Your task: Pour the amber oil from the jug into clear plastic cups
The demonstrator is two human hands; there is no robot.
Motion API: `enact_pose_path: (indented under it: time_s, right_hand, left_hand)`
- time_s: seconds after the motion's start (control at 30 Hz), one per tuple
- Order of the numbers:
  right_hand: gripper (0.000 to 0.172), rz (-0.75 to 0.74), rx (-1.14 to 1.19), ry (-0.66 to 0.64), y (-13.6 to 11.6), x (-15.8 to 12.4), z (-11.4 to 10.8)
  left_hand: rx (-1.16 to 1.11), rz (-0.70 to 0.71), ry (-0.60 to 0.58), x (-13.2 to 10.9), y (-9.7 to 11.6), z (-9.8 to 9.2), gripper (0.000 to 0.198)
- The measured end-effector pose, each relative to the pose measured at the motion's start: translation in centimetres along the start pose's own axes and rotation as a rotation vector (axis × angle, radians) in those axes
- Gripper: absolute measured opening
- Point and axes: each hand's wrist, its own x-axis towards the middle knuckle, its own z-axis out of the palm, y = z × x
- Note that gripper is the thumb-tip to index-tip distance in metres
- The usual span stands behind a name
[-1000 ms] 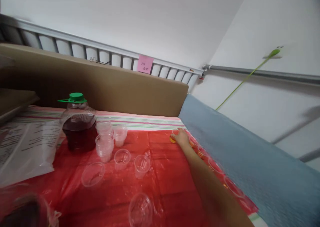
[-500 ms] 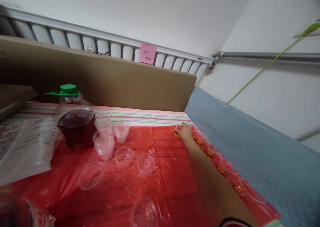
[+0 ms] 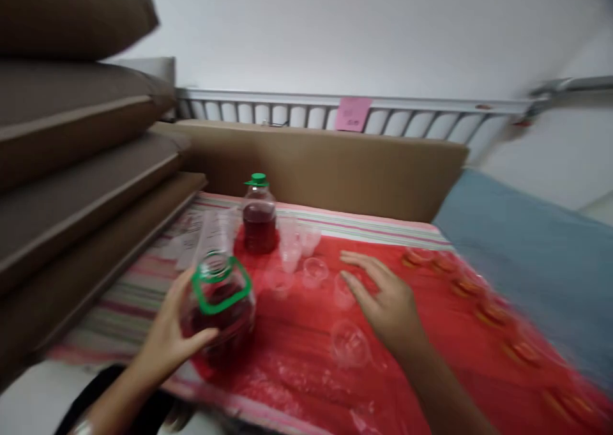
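Note:
My left hand [image 3: 177, 329] is curved round the side of a clear plastic jug [image 3: 230, 333] of dark red liquid, thumb in front, most fingers hidden behind it. The jug has no cap, and a green carry handle circles its neck. My right hand [image 3: 383, 297] hovers over the red plastic sheet [image 3: 287, 320], fingers apart and holding nothing. It is nearest to a clear plastic cup [image 3: 343, 291]. Two more clear cups, one farther back [image 3: 315, 273] and one closer to me [image 3: 350, 343], are blurred. Stacked clear cups [image 3: 290, 246] stand behind them.
A second jug [image 3: 259, 221] with a green cap stands at the back. Cups with orange-yellow markings or contents [image 3: 493, 312] line the sheet's right edge. Brown cushions [image 3: 90, 147] are piled at left. A brown board [image 3: 325, 167] and a radiator [image 3: 297, 114] rise behind.
My view has swung left. My right hand has come back from the far cup of the right-hand row, leaving it there. My left hand and the uncapped jug now show fully.

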Motion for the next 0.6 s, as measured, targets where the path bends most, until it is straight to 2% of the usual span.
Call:
enact_pose_path:
  time_s: [0.03,0.1,0.2,0.27,0.37,0.5,0.6]
  right_hand:
    - [0.019,-0.051,0.068,0.026,-3.4,-0.6,0.8]
    - [0.021,-0.133,0.157,0.062,-8.9,-1.6,2.5]
    - [0.025,-0.241,0.217,0.055,-13.5,-2.0,4.9]
    - [0.025,-0.285,0.220,0.040,-14.6,-1.7,6.0]
    - [0.024,-0.264,0.198,0.050,-15.0,-1.0,6.9]
    - [0.018,-0.228,0.161,-0.025,-14.9,-1.0,6.9]
    - [0.025,-0.281,0.144,-0.100,-14.3,-1.7,6.6]
  left_hand:
    - [0.034,0.057,-0.032,-0.5,0.2,-1.0,0.089]
    - [0.063,0.129,-0.086,-0.9,0.7,-1.8,0.092]
    - [0.047,0.176,-0.116,-0.8,1.3,-1.4,0.093]
    - [-0.007,0.165,-0.131,-0.9,1.7,-1.1,0.094]
    - [-0.087,0.122,-0.148,-1.2,2.3,-0.9,0.098]
    - [-0.180,0.054,-0.167,-1.3,3.2,-1.4,0.101]
    - [-0.298,-0.044,-0.202,-1.2,3.0,-2.0,0.093]
